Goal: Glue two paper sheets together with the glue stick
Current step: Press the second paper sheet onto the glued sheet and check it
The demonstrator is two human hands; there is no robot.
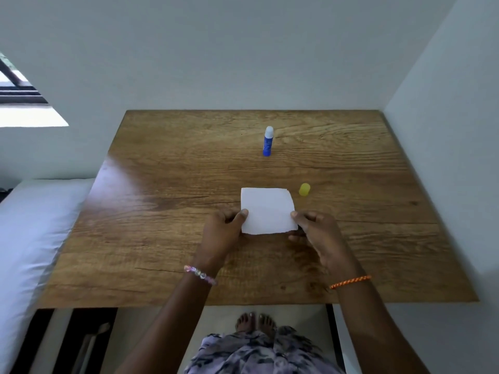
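While the table [167,211] carries everything, the paper [267,211] lies near its front middle, pinched at the near corners — left hand [221,233] and right hand [316,230] each closed on an edge. Whether it is one sheet or two stacked, I cannot tell. Farther back the stick [268,141] stands uncapped, cap [304,189] just right of the paper — gluing looks done, pressing likely left.

White paper [267,210] lifted, blue glue stick [267,141] upright, uncapped
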